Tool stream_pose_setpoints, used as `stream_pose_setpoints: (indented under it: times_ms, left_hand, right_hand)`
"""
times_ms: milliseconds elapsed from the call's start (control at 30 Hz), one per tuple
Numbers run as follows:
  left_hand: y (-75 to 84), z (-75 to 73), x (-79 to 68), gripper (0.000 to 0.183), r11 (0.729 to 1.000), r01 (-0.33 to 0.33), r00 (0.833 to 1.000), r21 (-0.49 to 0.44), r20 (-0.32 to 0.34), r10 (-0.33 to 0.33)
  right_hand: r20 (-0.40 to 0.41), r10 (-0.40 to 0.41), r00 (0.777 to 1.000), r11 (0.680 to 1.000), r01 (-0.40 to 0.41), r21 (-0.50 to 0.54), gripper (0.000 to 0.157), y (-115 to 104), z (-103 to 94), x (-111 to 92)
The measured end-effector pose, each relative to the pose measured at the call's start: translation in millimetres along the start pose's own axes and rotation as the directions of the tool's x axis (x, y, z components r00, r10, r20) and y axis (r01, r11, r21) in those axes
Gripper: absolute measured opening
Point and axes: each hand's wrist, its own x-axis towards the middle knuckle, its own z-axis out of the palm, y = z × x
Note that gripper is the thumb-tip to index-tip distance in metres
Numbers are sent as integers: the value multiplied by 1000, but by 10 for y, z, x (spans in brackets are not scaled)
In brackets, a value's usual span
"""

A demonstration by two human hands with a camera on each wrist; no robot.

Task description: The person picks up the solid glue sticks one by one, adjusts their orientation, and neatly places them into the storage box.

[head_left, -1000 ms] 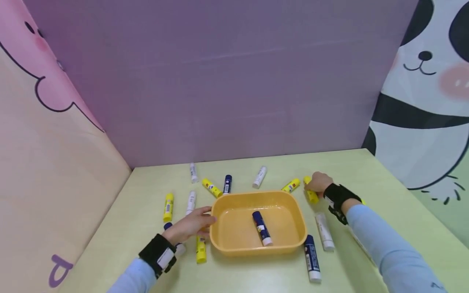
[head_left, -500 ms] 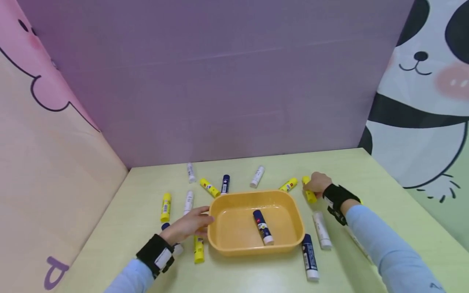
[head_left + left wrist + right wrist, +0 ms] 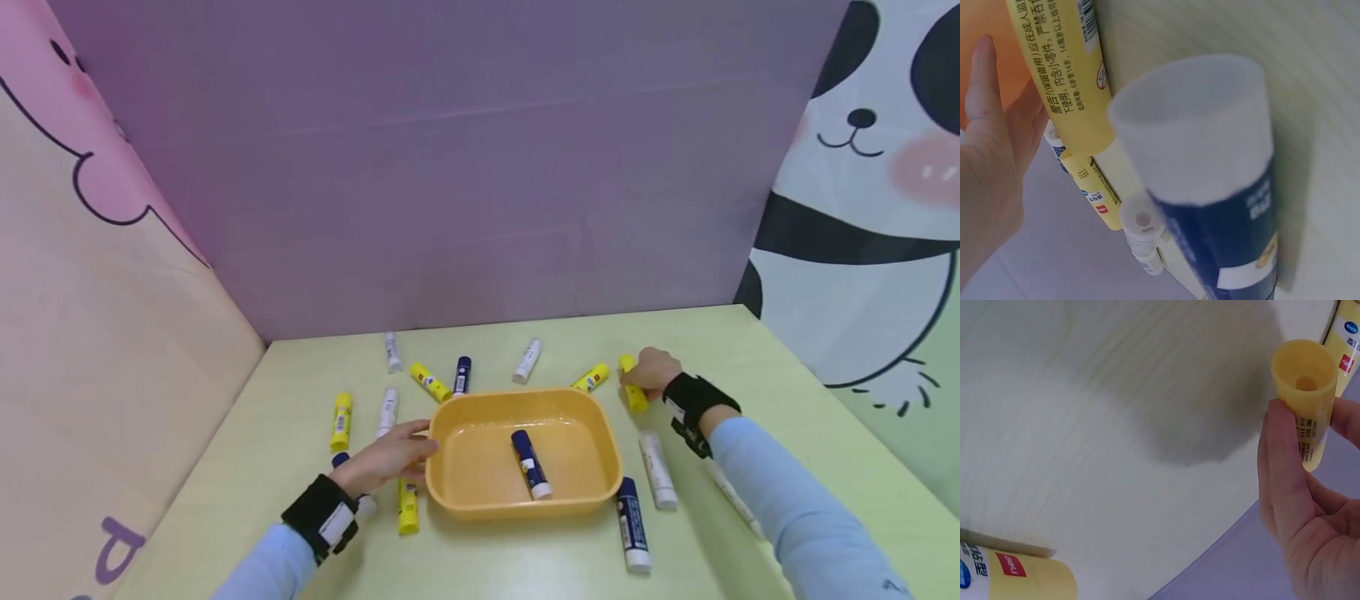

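On the left, my left hand (image 3: 386, 458) holds the rim of a shallow orange tray (image 3: 600, 507), with a fingertip lapping over the edge. Inside the tray lies a navy glue stick (image 3: 531, 465) with a white end. My right hand (image 3: 654, 372), at the far right, pinches a yellow glue stick (image 3: 1311, 434) between thumb and fingers; its hollow end faces the right wrist camera. Below my left hand are a yellow glue stick (image 3: 1066, 75) and a navy-and-white one (image 3: 1210, 187), both large in the left wrist view.
Several more glue sticks lie around the tray: a yellow one (image 3: 591, 377), a white one (image 3: 528, 361) and a navy one (image 3: 462, 375) behind it, and a white one (image 3: 657, 471) and a navy one (image 3: 633, 525) at its right. A purple panel (image 3: 480, 167) stands along the table's back edge.
Both hands stay nearly in place. The navy glue stick in the tray shifts slightly to the left, and the head view moves a little.
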Motion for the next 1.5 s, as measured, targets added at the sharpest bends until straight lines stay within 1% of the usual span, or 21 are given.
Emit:
stream_pose_setpoints:
  times_ms: [200,367,533,633,800,933,1067,1300,1400,1500]
  left_hand:
    - [23,22,8,58,1000,7,1000,-7,1,-7]
    - [12,19,5,58,1000,11,1000,-11,-3,-11]
    - [-5,9,13,59,1000,13,1000,-15,15,-13]
    - [-15,2,14,60,1000,10,1000,-16,22,-10]
    - [-22,-1,13,60,1000,12,1000,-22,13,-12]
    - [-13,-13,10,59,1000,3,1000,-20,17,-3]
    - [-2,-30,19,59,1000,0,1000,-14,13,0]
    - [-21,-47,26,61,1000,8,1000,-14,30,-8]
    - [-23,-55,29,61,1000,10,999,-16,35,-9]
    - [-16,-60,35,60,1000,12,1000,-15,25,-12]
  right_hand:
    - [2,1,1000,1000,-1,12,32,38,-85,-34]
    - [10,-14,1000,999,14,41,32,66,-135,-74]
    - [20,-11,1000,998,10,56,29,77,-179,-119]
    - [20,-26,999,997,25,70,28,54,-208,-154]
    - [30,-53,998,993,50,106,28,6,-244,-206]
    - [41,-56,998,990,50,134,33,-20,-258,-228]
    - [39,-79,996,988,73,137,38,-52,-273,-261]
    - [57,-117,992,984,108,142,42,-150,-306,-400]
    - [58,-131,990,982,122,141,40,-187,-331,-464]
    - [61,-150,987,979,139,148,39,-247,-360,-546]
